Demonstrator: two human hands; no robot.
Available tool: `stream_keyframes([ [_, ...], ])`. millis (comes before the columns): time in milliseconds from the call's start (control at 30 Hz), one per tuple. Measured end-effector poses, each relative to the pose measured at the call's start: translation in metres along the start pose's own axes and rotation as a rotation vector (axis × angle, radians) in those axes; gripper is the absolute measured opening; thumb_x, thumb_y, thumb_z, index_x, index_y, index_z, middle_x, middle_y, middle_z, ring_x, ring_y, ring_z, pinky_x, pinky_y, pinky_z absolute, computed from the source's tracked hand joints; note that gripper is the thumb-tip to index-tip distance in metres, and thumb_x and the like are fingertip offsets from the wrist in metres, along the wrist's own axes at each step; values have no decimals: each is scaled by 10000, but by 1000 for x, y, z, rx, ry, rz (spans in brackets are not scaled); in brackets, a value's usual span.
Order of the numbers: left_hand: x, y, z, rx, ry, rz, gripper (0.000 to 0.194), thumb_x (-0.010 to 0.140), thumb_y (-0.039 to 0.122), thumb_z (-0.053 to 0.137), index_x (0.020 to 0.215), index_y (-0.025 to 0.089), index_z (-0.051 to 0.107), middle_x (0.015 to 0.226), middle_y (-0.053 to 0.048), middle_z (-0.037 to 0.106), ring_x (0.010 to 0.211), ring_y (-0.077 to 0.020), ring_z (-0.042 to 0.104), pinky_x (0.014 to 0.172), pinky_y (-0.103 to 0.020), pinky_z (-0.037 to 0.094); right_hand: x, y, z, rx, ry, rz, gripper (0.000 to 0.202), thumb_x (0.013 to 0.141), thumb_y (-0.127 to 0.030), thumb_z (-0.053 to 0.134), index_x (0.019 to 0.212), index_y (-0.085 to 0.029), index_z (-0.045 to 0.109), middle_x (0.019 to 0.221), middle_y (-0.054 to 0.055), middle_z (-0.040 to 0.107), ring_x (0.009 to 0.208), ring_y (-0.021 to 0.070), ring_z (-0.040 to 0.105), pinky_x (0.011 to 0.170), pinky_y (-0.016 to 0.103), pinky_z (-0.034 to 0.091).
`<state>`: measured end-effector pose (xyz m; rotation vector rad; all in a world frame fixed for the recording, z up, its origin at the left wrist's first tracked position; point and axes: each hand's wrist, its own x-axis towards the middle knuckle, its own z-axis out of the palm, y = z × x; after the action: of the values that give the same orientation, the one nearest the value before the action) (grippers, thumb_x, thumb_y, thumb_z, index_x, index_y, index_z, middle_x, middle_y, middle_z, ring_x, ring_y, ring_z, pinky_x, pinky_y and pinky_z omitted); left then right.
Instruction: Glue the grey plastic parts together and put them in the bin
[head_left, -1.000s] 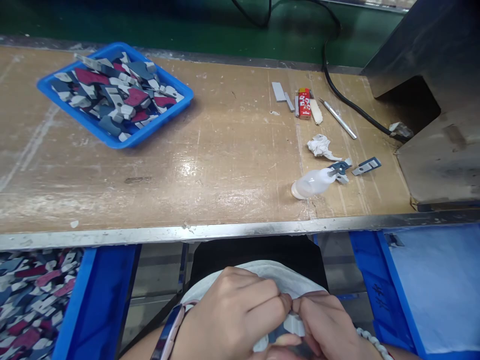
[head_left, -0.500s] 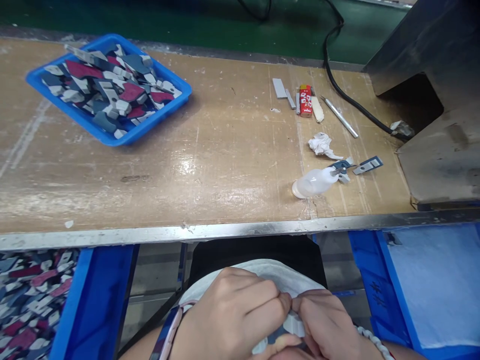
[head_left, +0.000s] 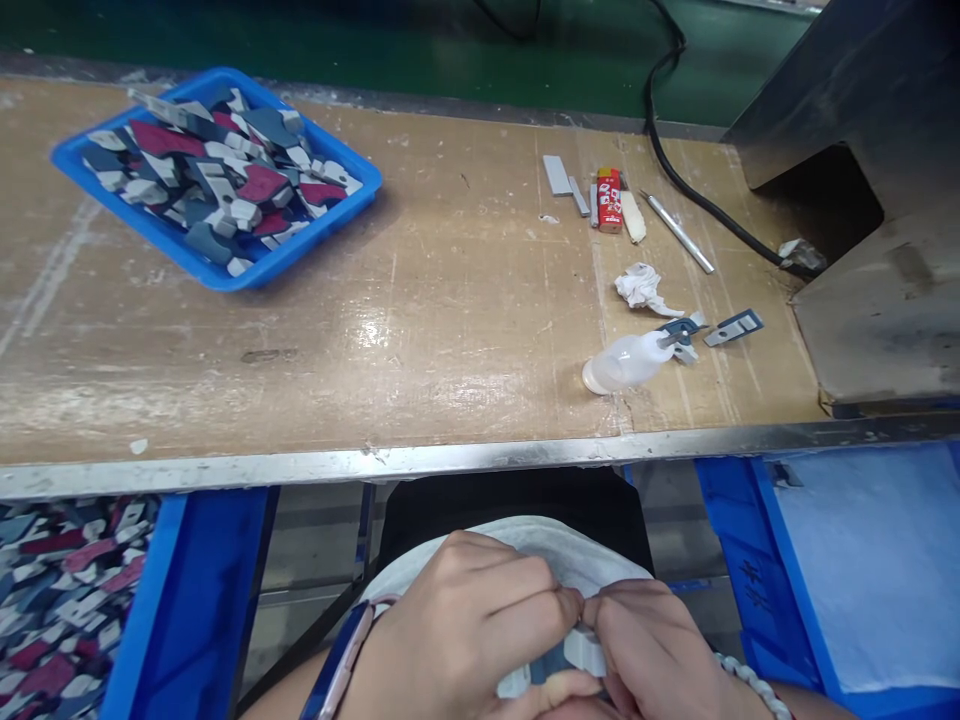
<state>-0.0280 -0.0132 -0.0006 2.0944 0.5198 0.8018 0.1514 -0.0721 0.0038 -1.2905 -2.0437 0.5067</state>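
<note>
Low in front of my lap, my left hand (head_left: 472, 625) and my right hand (head_left: 652, 640) are closed on one small blue-grey and white plastic part (head_left: 555, 662). Their fingertips meet above it, and much of the part is hidden under the fingers. On the bench ahead stands a translucent squeeze bottle (head_left: 626, 363) with a thin metal nozzle. Behind its tip lies a similar blue-grey part (head_left: 679, 335), and another part (head_left: 735, 327) rests to the right of it.
A blue tray (head_left: 330, 222) heaped with grey, white and maroon parts sits back left. A red lighter (head_left: 610, 200), crumpled tissue (head_left: 641, 287) and metal pen-like tool (head_left: 679, 232) lie at right, near a black cable (head_left: 697, 205). Blue bins (head_left: 187, 600) flank my lap below the bench's metal edge (head_left: 450, 458).
Both hands stay together on the part with only a slight shift; a little more of its blue-grey face shows. The things on the bench have not moved.
</note>
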Motion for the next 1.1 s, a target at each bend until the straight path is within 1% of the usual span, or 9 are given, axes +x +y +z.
stream_keyframes([
  [133, -1, 0, 1, 9, -6, -3, 336, 1055, 352, 453, 953, 104, 656, 742, -69, 696, 596, -172, 666, 521, -295, 456, -1, 0, -1, -4, -22, 6, 561, 1101, -400, 323, 573, -211, 316, 437, -63, 383, 382, 66, 366, 435, 200, 312],
  [300, -2, -1, 1, -14, -6, -11, 336, 1049, 351, 464, 944, 101, 662, 723, -64, 682, 576, -175, 653, 502, -300, 446, 1, -1, -2, -1, -15, -16, 548, 1102, -356, 306, 572, -217, 318, 437, -64, 374, 377, 72, 340, 425, 215, 293],
  [433, -1, 0, 1, -21, -4, -6, 327, 1045, 344, 476, 941, 98, 663, 727, -68, 681, 578, -180, 654, 495, -302, 443, 2, 0, -1, -10, -10, -26, 544, 1109, -322, 274, 577, -211, 299, 436, -66, 382, 382, 65, 349, 437, 203, 305],
  [567, 0, 1, 1, -5, -2, 2, 352, 1052, 356, 457, 943, 93, 665, 728, -71, 685, 576, -182, 654, 491, -306, 444, 1, 1, 0, -13, 0, -52, 546, 1109, -314, 262, 573, -207, 280, 428, -69, 377, 380, 60, 357, 444, 191, 320],
  [733, -1, 2, -1, -3, -1, -2, 363, 1054, 359, 451, 943, 92, 669, 726, -68, 688, 580, -178, 657, 500, -300, 456, 0, 1, -2, -17, -24, -10, 534, 1099, -329, 310, 579, -210, 293, 442, -68, 388, 390, 65, 379, 454, 197, 331],
  [1100, 0, 1, 1, 8, 10, 0, 341, 1045, 350, 476, 914, 97, 664, 717, -70, 691, 573, -174, 662, 494, -293, 460, -2, 1, -1, 36, -22, -16, 523, 1084, -300, 325, 568, -217, 296, 435, -62, 365, 383, 75, 348, 417, 219, 302],
])
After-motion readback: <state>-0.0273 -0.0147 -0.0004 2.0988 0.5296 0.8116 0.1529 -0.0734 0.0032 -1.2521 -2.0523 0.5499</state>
